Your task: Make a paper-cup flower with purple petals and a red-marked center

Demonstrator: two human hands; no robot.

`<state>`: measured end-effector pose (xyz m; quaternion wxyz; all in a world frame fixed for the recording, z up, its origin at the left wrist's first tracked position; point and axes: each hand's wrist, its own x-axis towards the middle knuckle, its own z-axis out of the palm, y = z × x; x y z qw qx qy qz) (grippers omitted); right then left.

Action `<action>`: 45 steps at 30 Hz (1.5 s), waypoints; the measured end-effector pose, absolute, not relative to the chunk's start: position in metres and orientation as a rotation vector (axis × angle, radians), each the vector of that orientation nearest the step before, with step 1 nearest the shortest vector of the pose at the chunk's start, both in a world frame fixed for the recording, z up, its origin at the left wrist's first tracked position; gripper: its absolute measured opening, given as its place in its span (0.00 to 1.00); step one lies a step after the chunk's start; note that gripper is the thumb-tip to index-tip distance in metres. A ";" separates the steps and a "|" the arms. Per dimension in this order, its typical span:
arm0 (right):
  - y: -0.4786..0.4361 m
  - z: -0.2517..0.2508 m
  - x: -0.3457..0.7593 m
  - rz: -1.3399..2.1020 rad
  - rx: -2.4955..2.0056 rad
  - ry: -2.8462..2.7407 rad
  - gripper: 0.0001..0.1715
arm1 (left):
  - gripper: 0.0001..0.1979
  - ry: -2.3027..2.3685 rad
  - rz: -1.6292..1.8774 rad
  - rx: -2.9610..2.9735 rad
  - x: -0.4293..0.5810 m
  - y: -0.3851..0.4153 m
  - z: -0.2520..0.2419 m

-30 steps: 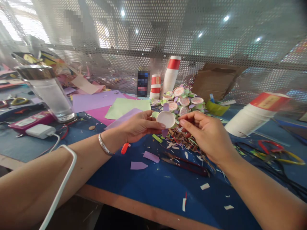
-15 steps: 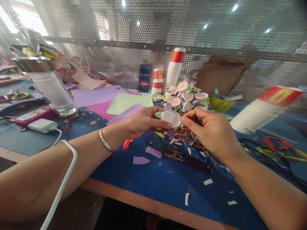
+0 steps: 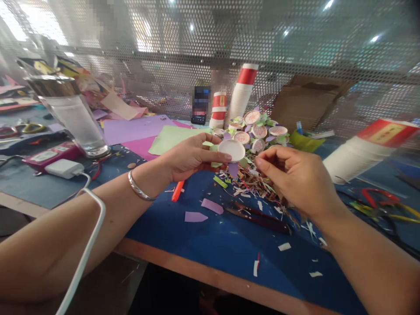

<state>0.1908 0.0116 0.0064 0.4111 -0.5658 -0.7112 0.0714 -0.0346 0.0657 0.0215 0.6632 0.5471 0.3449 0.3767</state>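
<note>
My left hand pinches a round white paper-cup bottom by its left edge, thumb on its face. Green paper tabs stick out at its left and lower right, and a purple tab hangs below it. To the right, my right hand hovers apart from the disc, thumb and forefinger pinched; whether anything is between them I cannot make out. Behind lies a heap of similar cup bottoms with red prints and coloured tabs. Two purple paper pieces lie on the blue table below.
Stacked paper cups lean at the right; another stack leans at the back. A water-filled glass stands left near a white charger. Tweezers, paper shreds, an orange stick and red-handled pliers lie about.
My right hand has drawn away from the disc's right edge, leaving a gap. My left hand still holds the disc. The view has shifted slightly.
</note>
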 end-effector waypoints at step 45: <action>0.001 0.008 0.248 0.351 -1.671 -1.537 0.15 | 0.14 1.062 1.509 2.032 -0.053 0.053 0.043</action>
